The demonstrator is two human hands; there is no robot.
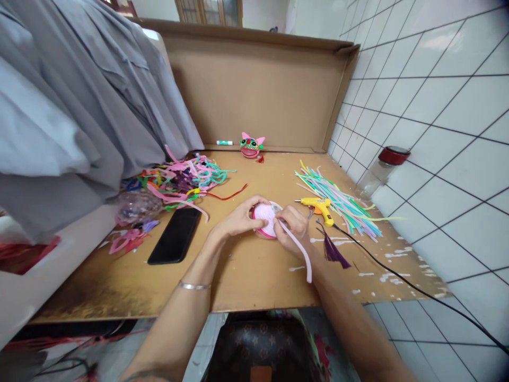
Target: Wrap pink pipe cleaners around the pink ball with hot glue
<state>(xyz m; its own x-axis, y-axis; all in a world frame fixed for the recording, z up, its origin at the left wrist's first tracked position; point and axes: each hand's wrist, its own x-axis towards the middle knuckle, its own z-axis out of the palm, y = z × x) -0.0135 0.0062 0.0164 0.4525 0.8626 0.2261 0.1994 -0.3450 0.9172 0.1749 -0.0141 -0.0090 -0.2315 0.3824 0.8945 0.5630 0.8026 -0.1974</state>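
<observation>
Near the middle of the table, my left hand (245, 216) is closed around the left side of a round pale-pink disc (264, 216) with a darker pink rim. Pinched in my right hand (293, 225) is a pale-pink pipe cleaner (299, 248), its tail hanging down over the wrist. The fingertips of that hand press at the disc's right side, and they hide the pipe cleaner's other end. Just right of my right hand lies a yellow hot glue gun (320, 208), with its nozzle pointing left.
A heap of coloured pipe cleaners (186, 175) and a black phone (175, 236) lie left. Straight pipe cleaners (342, 199), a purple tassel (334, 250) and a glass jar (377, 172) are right. A cat-faced ornament (251, 146) and glue stick (225, 142) stand by the cardboard wall (254, 90).
</observation>
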